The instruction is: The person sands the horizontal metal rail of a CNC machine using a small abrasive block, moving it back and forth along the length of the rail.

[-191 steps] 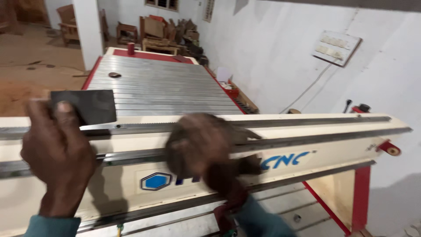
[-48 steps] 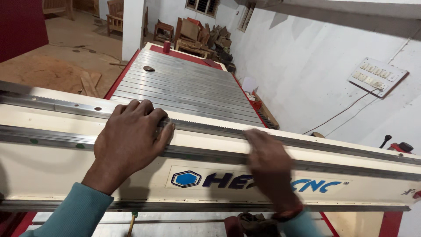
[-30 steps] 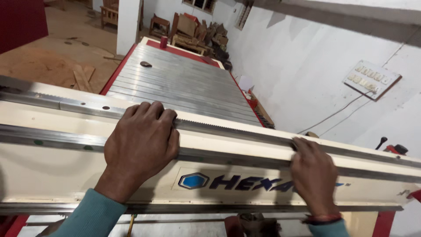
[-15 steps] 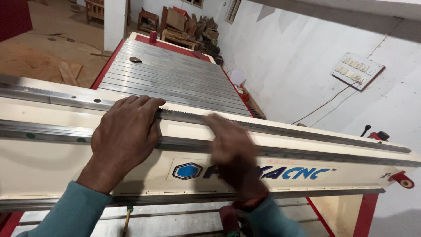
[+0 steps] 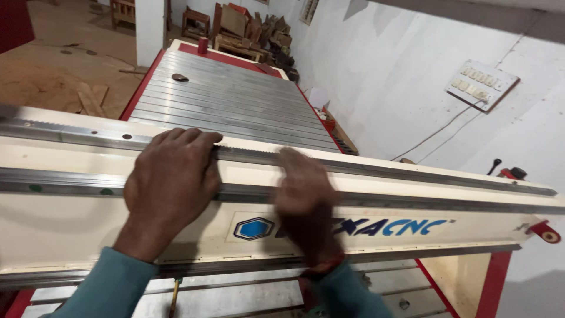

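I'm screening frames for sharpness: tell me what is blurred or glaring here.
Head view: the right hand is smeared by motion blur; the left hand on the cream beam is fairly sharp; the slatted metal bed reflects soft light, no harsh glare.
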